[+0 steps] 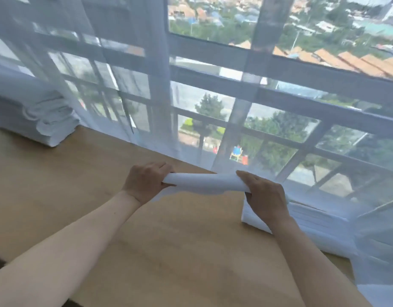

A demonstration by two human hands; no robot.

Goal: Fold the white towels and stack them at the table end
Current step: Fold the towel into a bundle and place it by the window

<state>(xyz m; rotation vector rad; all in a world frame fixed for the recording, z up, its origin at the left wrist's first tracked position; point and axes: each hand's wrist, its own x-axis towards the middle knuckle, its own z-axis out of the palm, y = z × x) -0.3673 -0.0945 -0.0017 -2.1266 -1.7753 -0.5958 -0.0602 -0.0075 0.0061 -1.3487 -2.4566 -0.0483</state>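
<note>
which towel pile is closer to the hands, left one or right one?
The right pile, flat-folded under the curtain's hem, sits right beside the right hand. The left pile lies at the far table end, away from both hands.

Open wooden bench point(169, 251) stretches bare between the forearms and out to the left. Far left, a pile of towels point(42, 120) blocks the corner. Right side is crowded: stacked folded towels point(313, 227) and the sheer curtain point(379, 251) draping over them.

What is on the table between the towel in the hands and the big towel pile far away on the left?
Nothing: in the head view only bare wooden table lies between the held towel and the folded pile.
</note>
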